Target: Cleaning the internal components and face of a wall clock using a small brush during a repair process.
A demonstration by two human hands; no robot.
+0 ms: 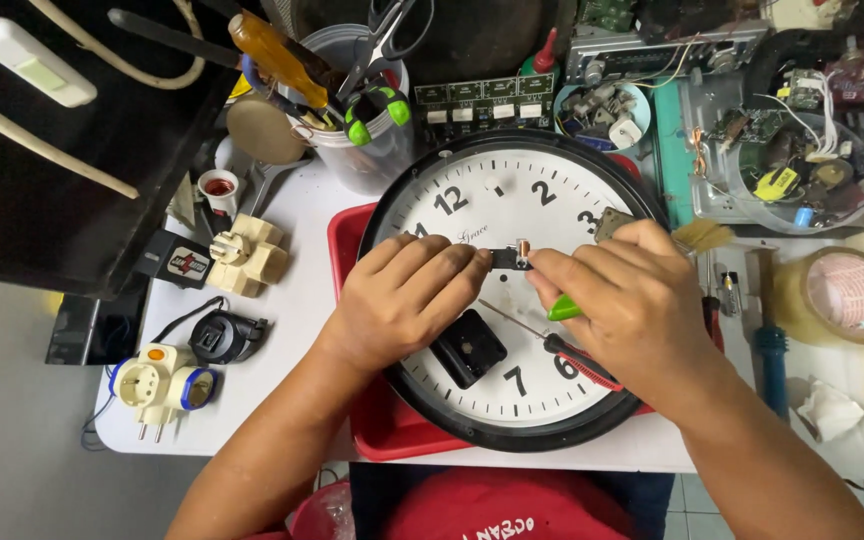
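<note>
A round wall clock (512,190) with a white face and black rim lies flat on a red tray (350,240). Both my hands hover over its middle. My left hand (407,300) and my right hand (627,300) pinch a small black part with a copper coil (512,258) between their fingertips. My right hand also holds a green-tipped tool (564,310). A black square clock movement (467,348) and a thin red-handled screwdriver (562,350) rest on the clock face below my hands.
A clear tub (367,150) of scissors and screwdrivers stands behind the clock. Plug adapters (162,385) and a beige multi-socket (247,255) lie at left. Circuit boards (782,150), a blue-handled tool (770,350) and a tape roll (847,290) crowd the right.
</note>
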